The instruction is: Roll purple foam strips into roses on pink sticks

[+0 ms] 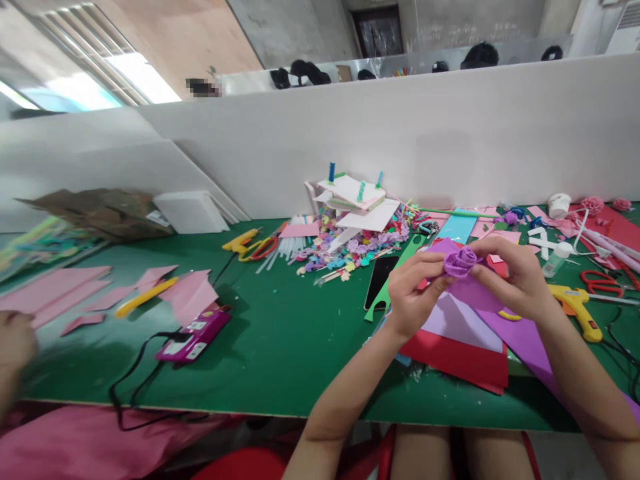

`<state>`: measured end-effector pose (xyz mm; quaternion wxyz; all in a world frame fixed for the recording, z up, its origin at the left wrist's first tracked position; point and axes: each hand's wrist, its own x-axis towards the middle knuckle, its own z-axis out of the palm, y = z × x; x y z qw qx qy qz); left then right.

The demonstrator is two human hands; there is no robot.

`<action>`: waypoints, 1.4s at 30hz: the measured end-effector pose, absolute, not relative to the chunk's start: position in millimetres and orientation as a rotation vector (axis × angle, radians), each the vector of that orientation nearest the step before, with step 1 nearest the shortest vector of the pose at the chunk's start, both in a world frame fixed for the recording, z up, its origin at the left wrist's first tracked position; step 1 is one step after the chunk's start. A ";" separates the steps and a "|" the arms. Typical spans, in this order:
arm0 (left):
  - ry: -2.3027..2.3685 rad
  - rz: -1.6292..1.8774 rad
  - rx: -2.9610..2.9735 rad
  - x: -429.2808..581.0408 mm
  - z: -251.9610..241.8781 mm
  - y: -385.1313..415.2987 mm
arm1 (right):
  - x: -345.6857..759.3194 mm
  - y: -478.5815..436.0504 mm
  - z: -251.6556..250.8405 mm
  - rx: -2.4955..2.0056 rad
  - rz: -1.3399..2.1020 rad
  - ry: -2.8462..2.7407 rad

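Observation:
A purple paper rose with curled petals is held above the table between both my hands. My left hand pinches its left side with thumb and fingers. On the other side, my right hand grips the flower between thumb and fingertips. Beneath them lie sheets of purple paper, lilac paper and red paper. A green plastic piece and a dark phone are just left of my left hand. A yellow glue gun rests right of my right wrist.
Behind my hands stands a pile of small colourful flowers with white boards on it. Red scissors lie at the right. A magenta power strip, another glue gun and pink paper lie leftward. Another person's hand is at far left.

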<state>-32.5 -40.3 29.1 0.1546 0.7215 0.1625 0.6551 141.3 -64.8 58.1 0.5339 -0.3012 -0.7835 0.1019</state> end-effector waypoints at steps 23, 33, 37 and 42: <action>0.519 1.912 2.219 -36.4 26.0 -35.0 | 140.5 -61.5 59.7 -0.768 -0.227 -2.047; 0.581 1.893 2.289 -36.8 30.2 -35.2 | 143.9 -63.0 60.6 -0.789 -0.233 -2.002; 0.615 1.860 2.250 -35.7 29.3 -34.2 | 145.3 -65.4 61.7 -0.720 -0.129 -2.011; 0.667 1.838 2.240 -36.8 30.9 -34.2 | 146.7 -64.7 58.5 -0.760 -0.092 -2.108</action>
